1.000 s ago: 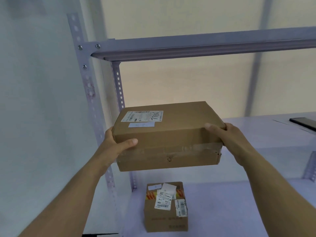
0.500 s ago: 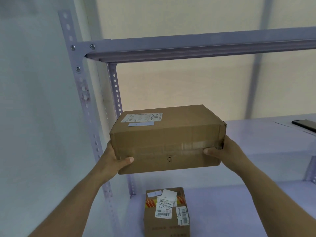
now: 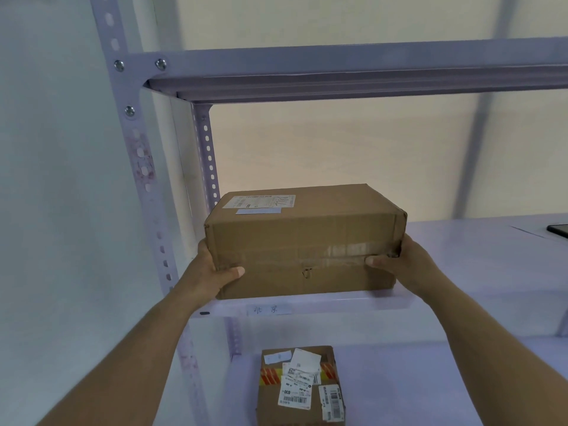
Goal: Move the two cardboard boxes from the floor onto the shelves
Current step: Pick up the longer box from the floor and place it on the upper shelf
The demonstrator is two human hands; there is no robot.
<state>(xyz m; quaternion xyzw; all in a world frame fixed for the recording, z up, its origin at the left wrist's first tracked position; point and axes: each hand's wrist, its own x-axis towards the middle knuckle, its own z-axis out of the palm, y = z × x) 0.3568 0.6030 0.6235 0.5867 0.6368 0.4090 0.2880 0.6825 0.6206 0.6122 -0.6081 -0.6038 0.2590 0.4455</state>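
Note:
A brown cardboard box (image 3: 304, 238) with a white shipping label on top rests on the front edge of the middle white shelf (image 3: 479, 247), near its left end. My left hand (image 3: 212, 272) grips its lower left corner and my right hand (image 3: 399, 265) grips its right end, thumbs on the front face. A second, smaller cardboard box (image 3: 299, 385) covered with several labels and red-orange tape sits on the lower shelf (image 3: 430, 385) directly beneath.
A perforated white upright post (image 3: 138, 167) stands just left of the box, with a back post (image 3: 209, 155) behind it. The upper shelf beam (image 3: 353, 72) runs overhead. A dark flat object (image 3: 558, 230) lies at the middle shelf's far right. A handwritten tag (image 3: 269, 309) marks the shelf edge.
The held box has moved forward and down onto the middle shelf's front edge. My thumbs have slid from its top edge down to its front face.

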